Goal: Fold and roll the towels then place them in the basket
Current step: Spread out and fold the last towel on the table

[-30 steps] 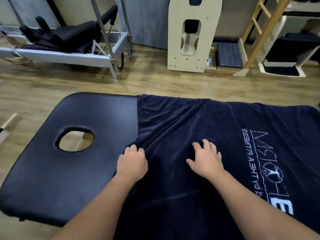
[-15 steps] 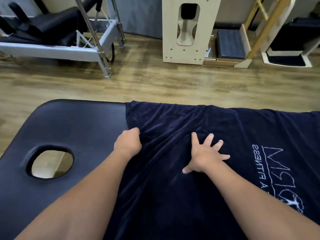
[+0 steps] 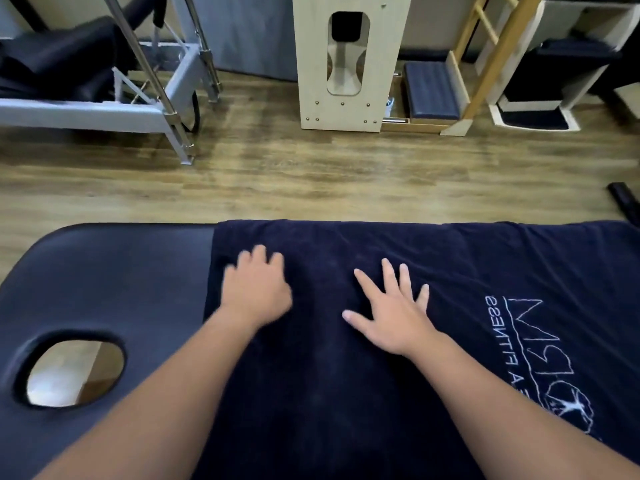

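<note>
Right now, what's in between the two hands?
In the head view, only smooth navy towel lies between the left hand and the right hand; nothing else sits there.

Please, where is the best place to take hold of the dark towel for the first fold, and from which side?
Probably the towel is best pinched at its left edge, coming from the bare table side. That edge lies exposed beside the left hand; the right hand can press flat.
</note>
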A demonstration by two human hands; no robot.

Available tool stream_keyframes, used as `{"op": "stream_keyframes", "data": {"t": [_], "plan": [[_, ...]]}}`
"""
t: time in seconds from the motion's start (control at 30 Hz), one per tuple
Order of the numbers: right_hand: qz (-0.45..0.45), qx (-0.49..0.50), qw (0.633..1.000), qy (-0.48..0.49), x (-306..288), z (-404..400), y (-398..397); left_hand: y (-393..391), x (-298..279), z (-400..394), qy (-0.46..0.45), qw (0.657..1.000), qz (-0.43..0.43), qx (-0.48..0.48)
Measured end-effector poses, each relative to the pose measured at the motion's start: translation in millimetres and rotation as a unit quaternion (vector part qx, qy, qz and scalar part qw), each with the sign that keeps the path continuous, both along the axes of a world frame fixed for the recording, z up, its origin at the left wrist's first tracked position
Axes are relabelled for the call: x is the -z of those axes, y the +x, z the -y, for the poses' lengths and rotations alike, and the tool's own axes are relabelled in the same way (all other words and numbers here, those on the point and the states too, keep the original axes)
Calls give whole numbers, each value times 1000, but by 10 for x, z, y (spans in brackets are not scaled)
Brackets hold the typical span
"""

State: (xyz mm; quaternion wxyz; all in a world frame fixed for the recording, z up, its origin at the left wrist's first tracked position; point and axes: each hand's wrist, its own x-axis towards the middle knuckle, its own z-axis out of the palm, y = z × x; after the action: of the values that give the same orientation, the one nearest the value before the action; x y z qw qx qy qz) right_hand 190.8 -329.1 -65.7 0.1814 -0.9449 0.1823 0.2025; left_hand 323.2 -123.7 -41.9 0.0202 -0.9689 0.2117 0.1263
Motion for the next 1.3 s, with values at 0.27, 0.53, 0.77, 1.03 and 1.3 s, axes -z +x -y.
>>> {"op": "stream_keyframes", "data": {"t": [0.27, 0.53, 0.77, 1.03, 1.3], "plan": [[-87, 23, 995, -35, 14, 183, 624, -222, 252, 211, 81, 973, -211, -44], [-84, 27, 996, -28, 44, 260, 773, -149, 285, 327, 101, 968, -222, -53], [15, 30, 997, -73, 174, -41, -143, -157, 238, 317, 92, 969, -222, -52], [-45, 195, 979, -39, 37, 440, -1468, -684, 174, 336, 65, 988, -130, -52], [-49, 165, 985, -17, -11, 1077, -2851, -2527, 211, 480, 88, 991, -40, 97]]}}
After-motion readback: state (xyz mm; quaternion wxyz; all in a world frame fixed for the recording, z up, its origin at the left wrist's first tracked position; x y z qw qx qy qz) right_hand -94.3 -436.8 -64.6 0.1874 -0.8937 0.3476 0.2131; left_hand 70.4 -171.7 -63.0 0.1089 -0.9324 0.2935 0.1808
